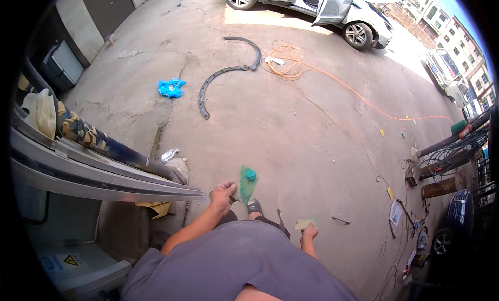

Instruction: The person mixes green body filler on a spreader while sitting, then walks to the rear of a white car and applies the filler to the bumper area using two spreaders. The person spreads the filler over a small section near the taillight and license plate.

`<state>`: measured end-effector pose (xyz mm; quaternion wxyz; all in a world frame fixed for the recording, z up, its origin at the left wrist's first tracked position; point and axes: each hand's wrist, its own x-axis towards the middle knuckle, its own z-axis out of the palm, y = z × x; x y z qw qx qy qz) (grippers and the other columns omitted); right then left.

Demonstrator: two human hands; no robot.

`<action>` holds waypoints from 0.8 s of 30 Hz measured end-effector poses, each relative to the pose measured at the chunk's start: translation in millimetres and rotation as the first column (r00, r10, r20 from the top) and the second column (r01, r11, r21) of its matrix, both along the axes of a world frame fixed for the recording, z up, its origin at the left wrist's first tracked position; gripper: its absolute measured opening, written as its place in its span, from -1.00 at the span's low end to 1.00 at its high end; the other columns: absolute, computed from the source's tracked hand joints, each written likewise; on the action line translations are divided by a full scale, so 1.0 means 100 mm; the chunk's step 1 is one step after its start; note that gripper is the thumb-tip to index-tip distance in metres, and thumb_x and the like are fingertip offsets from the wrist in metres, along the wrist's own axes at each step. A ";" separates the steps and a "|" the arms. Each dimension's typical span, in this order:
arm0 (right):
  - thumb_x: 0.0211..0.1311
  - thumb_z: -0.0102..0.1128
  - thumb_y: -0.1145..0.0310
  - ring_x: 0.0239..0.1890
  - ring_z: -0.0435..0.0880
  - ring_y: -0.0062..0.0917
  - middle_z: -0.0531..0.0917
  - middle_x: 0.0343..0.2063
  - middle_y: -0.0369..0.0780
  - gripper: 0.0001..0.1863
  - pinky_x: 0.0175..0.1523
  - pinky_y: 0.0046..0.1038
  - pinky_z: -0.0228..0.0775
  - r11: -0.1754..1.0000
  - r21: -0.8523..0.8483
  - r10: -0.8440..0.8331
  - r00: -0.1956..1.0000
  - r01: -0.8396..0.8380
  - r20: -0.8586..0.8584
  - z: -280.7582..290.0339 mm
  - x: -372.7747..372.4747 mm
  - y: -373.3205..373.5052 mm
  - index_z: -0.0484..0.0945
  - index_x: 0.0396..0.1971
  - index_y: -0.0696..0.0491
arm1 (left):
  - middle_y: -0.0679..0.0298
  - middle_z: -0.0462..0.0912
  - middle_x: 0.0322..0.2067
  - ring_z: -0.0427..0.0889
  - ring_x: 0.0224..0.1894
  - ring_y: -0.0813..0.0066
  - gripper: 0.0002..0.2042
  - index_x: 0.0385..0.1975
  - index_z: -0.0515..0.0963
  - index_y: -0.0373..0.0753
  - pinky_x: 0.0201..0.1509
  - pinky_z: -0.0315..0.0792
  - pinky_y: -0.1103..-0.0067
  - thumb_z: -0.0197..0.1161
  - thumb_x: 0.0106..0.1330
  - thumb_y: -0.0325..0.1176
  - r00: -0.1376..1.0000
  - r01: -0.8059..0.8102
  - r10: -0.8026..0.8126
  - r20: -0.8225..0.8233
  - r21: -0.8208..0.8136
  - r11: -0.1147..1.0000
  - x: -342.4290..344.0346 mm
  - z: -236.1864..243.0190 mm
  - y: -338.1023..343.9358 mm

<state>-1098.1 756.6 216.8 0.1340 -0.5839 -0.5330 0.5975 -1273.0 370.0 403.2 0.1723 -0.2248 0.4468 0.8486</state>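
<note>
Left hand (222, 195) is pinching a green translucent bag (247, 182) with a blue lump inside, held out front above the concrete; right hand (310, 231) is gripping a pale yellow card (303, 223), both items in transit, nothing yet set down. Lying nearer left, a cabinet is showing a yellow triangular warning label (71, 260) beside a blue sticker (51, 262); farther off, a crumpled blue bag (171, 87) is resting on the ground.

Single head view, high above, facing down and forward over concrete yard (291, 124), fisheye-bent edges

A green sheet (247, 182) is pinched in the left hand (222, 194); a pale yellowish piece (304, 223) is held in the right hand (310, 232). Concrete floor (291, 134) below; blue rag (171, 87) and orange cable (332, 77) lie well apart.
</note>
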 end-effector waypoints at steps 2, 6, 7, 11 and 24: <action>0.45 0.03 0.25 -0.55 0.58 -0.48 0.60 -0.47 -0.21 -0.74 -0.50 -0.46 0.39 0.986 -0.099 0.115 0.979 -0.132 -0.166 0.18 -1.17 0.00 0.50 -0.22 0.19 | 0.21 0.68 -0.18 0.68 -0.19 0.46 -0.76 0.03 0.50 -0.41 -0.11 0.58 0.52 0.14 0.44 -0.47 0.997 -0.077 0.077 0.007 -0.012 0.997 -0.46 0.08 -0.05; 0.47 0.04 0.23 -0.56 0.53 -0.52 0.55 -0.50 -0.28 -0.78 -0.46 -0.44 0.42 0.873 -0.294 0.228 0.857 -0.390 -0.461 1.03 -3.34 -0.73 0.46 -0.21 0.09 | 0.22 0.68 -0.17 0.67 -0.16 0.48 -0.77 0.01 0.52 -0.42 -0.04 0.55 0.56 0.15 0.44 -0.48 0.984 -0.165 0.168 -0.054 0.056 0.985 -1.45 0.11 -0.17; 0.48 0.03 0.24 -0.53 0.55 -0.51 0.56 -0.48 -0.28 -0.79 -0.42 -0.41 0.46 0.841 -0.322 0.235 0.828 -0.436 -0.509 1.23 -3.81 -0.95 0.47 -0.21 0.08 | 0.24 0.69 -0.19 0.65 -0.16 0.52 -0.79 -0.02 0.54 -0.42 -0.02 0.52 0.58 0.16 0.43 -0.49 0.985 -0.165 0.169 -0.042 0.082 0.983 -1.74 0.23 -0.12; 0.52 -0.03 0.19 -0.48 0.58 -0.57 0.57 -0.44 -0.31 -0.79 -0.29 -0.41 0.58 0.592 -0.389 0.396 0.675 -0.706 -0.622 1.62 -5.26 -1.82 0.44 -0.22 0.02 | 0.25 0.69 -0.20 0.63 -0.16 0.53 -0.81 -0.05 0.56 -0.42 0.02 0.47 0.58 0.19 0.41 -0.48 0.975 -0.114 0.122 -0.184 0.054 0.992 -2.91 0.12 -0.21; 0.47 -0.08 0.30 -0.05 0.64 -0.38 0.62 -0.12 -0.17 -0.72 0.06 -0.25 0.53 0.393 -0.465 0.416 0.604 -0.794 -0.680 2.37 -8.42 -3.03 0.50 -0.05 0.17 | 0.36 0.65 -0.37 0.51 -0.38 0.67 -0.82 -0.13 0.60 -0.39 -0.30 0.35 0.68 0.21 0.39 -0.43 0.961 0.052 -0.091 -0.262 -0.150 0.987 -6.42 0.66 -0.88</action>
